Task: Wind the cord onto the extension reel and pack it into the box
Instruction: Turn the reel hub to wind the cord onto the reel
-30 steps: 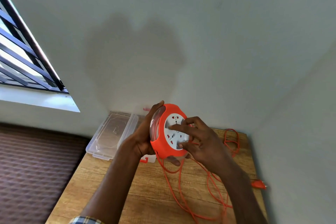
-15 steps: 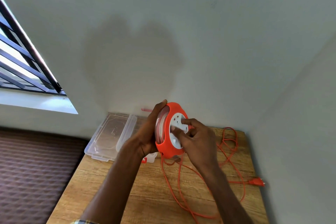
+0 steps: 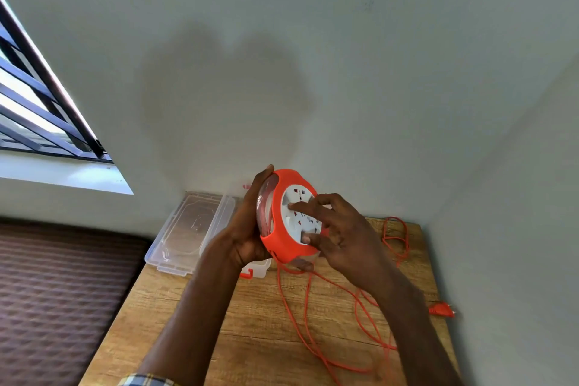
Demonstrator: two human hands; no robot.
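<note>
1. A barred window point(image 3: 37, 110) is seen at the far left, above a brown patterned surface point(image 3: 56, 301) that lies beside the wooden table point(image 3: 250, 338).
2. A clear plastic lid point(image 3: 188, 229) is laid flat at the table's far left corner, partly overhanging the edge. Just to its right, part of a clear box point(image 3: 260, 268) with a red latch is seen, mostly hidden behind the left hand; how much of it is there cannot be told.
3. The extension reel point(image 3: 289, 216) is held upright in the air above the table, in front of the box, between both hands. Its orange rim and white socket face are turned toward the right hand.
4. The left hand point(image 3: 250, 229) is wrapped round the reel's back and left edge, the thumb curled over the top of the rim and the fingers passing underneath, so that the reel is gripped firmly.
5. The right hand point(image 3: 344, 235) is laid against the socket face with fingers spread and only lightly bent; fingertips are pressed on the white disc, and nothing is enclosed by them.
6. The orange cord point(image 3: 313, 323) is seen hanging from the reel's lower edge and lying in loose loops across the table's right half.
7. The orange plug point(image 3: 440, 310) is found at the table's right edge, well apart from the reel.
8. No legible writing or brand is shown on the reel; the marks by the sockets are too small to read.
</note>
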